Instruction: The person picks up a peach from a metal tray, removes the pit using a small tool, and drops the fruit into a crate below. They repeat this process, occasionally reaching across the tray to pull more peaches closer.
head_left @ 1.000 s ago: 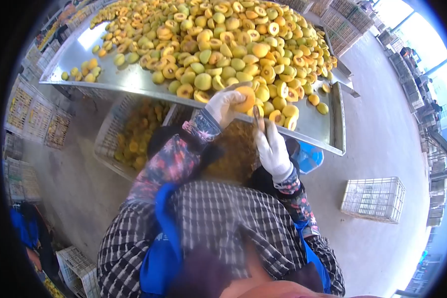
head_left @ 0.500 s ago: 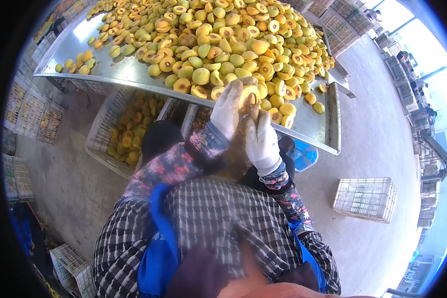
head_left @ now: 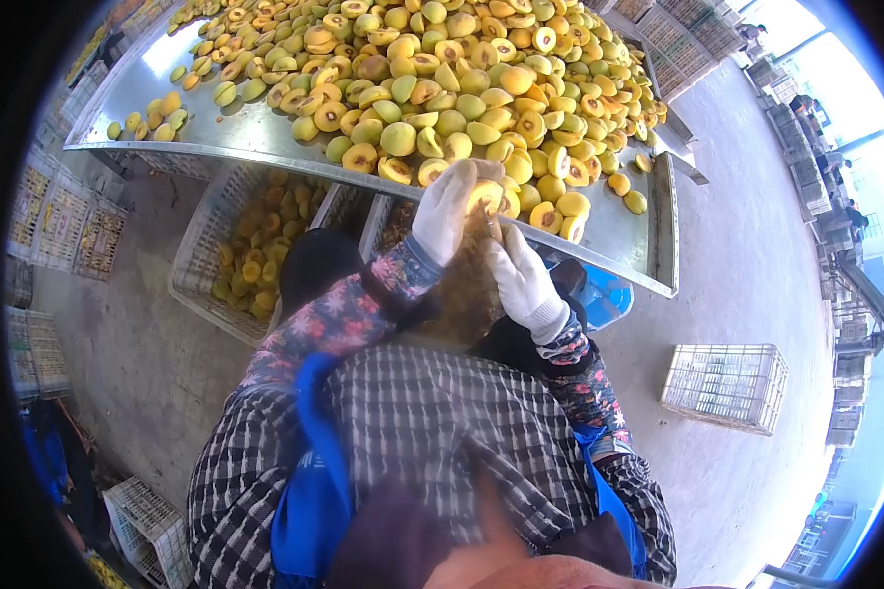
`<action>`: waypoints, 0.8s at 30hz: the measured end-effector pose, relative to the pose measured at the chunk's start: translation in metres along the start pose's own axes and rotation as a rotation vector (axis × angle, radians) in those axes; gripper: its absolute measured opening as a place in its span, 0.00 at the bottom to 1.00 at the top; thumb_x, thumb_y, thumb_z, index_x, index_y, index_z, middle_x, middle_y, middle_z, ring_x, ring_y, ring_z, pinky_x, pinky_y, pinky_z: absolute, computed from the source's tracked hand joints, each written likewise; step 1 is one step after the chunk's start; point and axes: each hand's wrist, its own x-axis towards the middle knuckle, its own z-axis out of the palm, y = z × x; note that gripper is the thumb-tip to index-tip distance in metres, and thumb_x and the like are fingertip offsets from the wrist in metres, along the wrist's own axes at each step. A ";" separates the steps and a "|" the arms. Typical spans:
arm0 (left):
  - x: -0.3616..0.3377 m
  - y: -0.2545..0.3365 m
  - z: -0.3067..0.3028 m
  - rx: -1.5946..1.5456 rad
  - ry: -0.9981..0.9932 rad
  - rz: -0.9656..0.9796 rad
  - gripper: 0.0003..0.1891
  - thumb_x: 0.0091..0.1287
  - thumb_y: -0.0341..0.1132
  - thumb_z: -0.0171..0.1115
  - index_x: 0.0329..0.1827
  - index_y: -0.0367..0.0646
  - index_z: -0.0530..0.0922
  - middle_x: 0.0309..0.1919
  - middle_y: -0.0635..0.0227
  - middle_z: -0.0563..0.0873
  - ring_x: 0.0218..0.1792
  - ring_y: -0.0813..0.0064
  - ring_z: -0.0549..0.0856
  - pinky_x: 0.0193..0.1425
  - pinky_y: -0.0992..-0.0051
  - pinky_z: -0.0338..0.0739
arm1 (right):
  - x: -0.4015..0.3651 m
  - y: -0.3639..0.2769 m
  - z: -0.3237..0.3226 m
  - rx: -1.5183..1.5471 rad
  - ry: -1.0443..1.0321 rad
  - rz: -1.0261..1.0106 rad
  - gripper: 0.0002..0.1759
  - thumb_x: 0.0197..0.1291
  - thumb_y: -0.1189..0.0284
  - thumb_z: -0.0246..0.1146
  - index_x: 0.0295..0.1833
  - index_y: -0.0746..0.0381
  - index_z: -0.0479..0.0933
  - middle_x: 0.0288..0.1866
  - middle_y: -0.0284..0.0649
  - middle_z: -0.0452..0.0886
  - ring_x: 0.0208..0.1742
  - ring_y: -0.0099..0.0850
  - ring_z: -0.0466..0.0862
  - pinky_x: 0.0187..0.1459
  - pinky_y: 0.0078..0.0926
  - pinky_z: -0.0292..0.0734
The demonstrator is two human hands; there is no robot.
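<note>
My left hand [head_left: 446, 211], in a white glove, is closed around a halved yellow peach [head_left: 484, 199] with its cut face turned towards my right hand. My right hand [head_left: 525, 280], also gloved, grips a small metal pitting tool [head_left: 493, 228]; its tip is at the peach's centre, and its exact shape is hard to make out. Just beyond both hands, a large heap of halved peaches [head_left: 471, 103] lies on a metal table [head_left: 255, 133]. Some halves show brown centres where the stone sits or sat.
Below the table at left stands a plastic crate [head_left: 192, 265] holding peach halves. Another container with brown bits lies beneath my hands. A blue tub [head_left: 604, 294] is under the table's right end. A white crate [head_left: 725, 386] sits on the floor at right.
My right hand has moved slightly down and right, drawing the tool back from the peach's middle. My left hand still holds the peach, shifted slightly left.
</note>
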 end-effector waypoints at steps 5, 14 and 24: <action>0.001 0.006 -0.006 -0.041 -0.059 -0.178 0.28 0.79 0.53 0.45 0.41 0.34 0.82 0.35 0.63 0.86 0.35 0.75 0.85 0.43 0.78 0.78 | -0.003 0.000 -0.012 -0.336 -0.227 0.087 0.13 0.71 0.73 0.53 0.56 0.69 0.67 0.38 0.52 0.79 0.40 0.48 0.82 0.41 0.35 0.76; 0.000 0.001 -0.014 -0.283 -0.183 -0.137 0.25 0.76 0.50 0.54 0.36 0.32 0.82 0.35 0.55 0.86 0.35 0.67 0.85 0.43 0.70 0.80 | -0.002 -0.027 -0.007 1.150 -0.301 0.787 0.17 0.75 0.56 0.53 0.55 0.59 0.72 0.20 0.29 0.64 0.12 0.19 0.59 0.13 0.16 0.51; 0.006 0.005 -0.006 -0.260 -0.069 -0.515 0.24 0.71 0.52 0.60 0.36 0.34 0.79 0.32 0.53 0.85 0.31 0.61 0.87 0.35 0.66 0.85 | -0.009 -0.027 0.001 1.059 -0.218 0.765 0.19 0.74 0.53 0.52 0.50 0.59 0.72 0.19 0.30 0.63 0.10 0.21 0.59 0.11 0.18 0.53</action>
